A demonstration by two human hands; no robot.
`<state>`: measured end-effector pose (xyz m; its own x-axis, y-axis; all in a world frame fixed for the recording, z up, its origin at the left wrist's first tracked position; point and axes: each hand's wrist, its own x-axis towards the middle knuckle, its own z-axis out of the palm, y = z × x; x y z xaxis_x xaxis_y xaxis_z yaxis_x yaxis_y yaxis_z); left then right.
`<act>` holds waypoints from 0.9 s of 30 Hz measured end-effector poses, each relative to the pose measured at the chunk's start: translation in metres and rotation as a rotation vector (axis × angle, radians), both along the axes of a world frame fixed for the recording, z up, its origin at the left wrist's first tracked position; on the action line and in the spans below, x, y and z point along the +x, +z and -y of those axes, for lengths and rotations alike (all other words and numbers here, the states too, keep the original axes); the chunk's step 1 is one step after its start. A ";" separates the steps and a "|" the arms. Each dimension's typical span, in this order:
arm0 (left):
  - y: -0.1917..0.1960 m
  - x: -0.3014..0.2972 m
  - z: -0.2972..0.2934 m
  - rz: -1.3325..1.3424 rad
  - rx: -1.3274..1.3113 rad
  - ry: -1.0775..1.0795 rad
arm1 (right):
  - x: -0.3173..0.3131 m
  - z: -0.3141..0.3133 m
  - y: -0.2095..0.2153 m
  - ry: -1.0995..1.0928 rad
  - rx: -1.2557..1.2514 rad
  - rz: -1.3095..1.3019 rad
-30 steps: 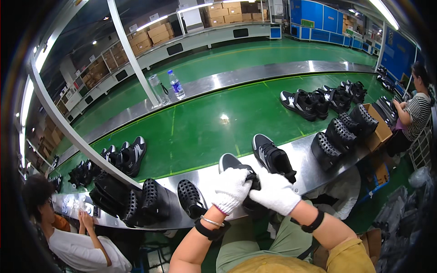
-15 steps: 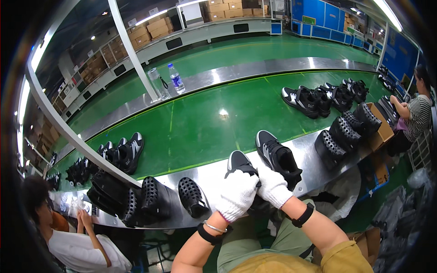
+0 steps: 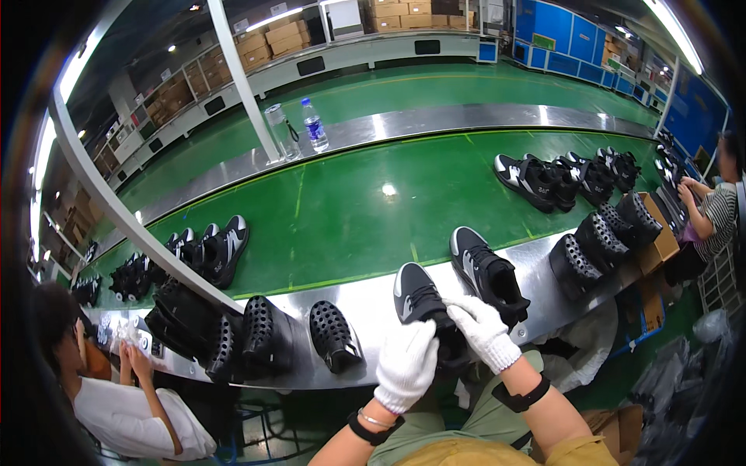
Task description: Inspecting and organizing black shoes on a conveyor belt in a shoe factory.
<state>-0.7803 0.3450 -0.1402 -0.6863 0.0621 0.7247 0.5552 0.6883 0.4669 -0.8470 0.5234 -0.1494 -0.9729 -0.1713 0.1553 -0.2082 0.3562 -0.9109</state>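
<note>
On the bench (image 3: 373, 311), your left hand (image 3: 408, 363) and right hand (image 3: 483, 330) have parted, baring more of the shoe (image 3: 413, 286), so handling there seems lighter, though I cannot tell whether either grips.

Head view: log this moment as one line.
left hand: gloved, at near shoe; right hand: gloved, at same shoe; second shoe: alongside, on metal bench

The left forearm (image 3: 346, 448) slants rightward and the right forearm (image 3: 556, 415) leftward, wrists turned in toward each other. The white-gloved left hand (image 3: 407, 363) shows its back, fingers together, pointing forward. The right hand (image 3: 483, 334), gloved alike, sits slightly higher, fingers extended forward and left. A gap parts them; both palms are hidden.
</note>
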 end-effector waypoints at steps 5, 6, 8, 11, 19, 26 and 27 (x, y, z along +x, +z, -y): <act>-0.012 0.023 0.018 0.043 -0.165 0.357 | -0.006 -0.008 0.010 0.156 0.042 -0.119; -0.019 0.020 0.017 0.076 -0.131 0.364 | -0.007 -0.008 0.012 0.165 0.067 -0.124; -0.031 0.011 0.017 0.174 -0.136 0.337 | -0.009 -0.007 0.016 0.179 0.105 -0.139; -0.045 0.002 0.020 0.190 -0.160 0.313 | -0.011 -0.006 0.020 0.170 0.180 -0.099; -0.053 0.019 0.005 0.076 -0.366 0.360 | -0.005 0.002 0.021 0.152 0.170 -0.047; -0.032 0.044 0.006 0.272 -0.218 0.216 | 0.011 -0.001 0.051 0.120 0.205 -0.181; -0.028 0.043 0.011 0.296 -0.068 0.211 | 0.014 -0.004 0.057 0.125 0.254 -0.231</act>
<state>-0.7371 0.3340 -0.1684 -0.8685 -0.0619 0.4918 0.2455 0.8082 0.5353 -0.8329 0.5270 -0.0920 -0.8865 -0.3476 0.3055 -0.4538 0.5239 -0.7208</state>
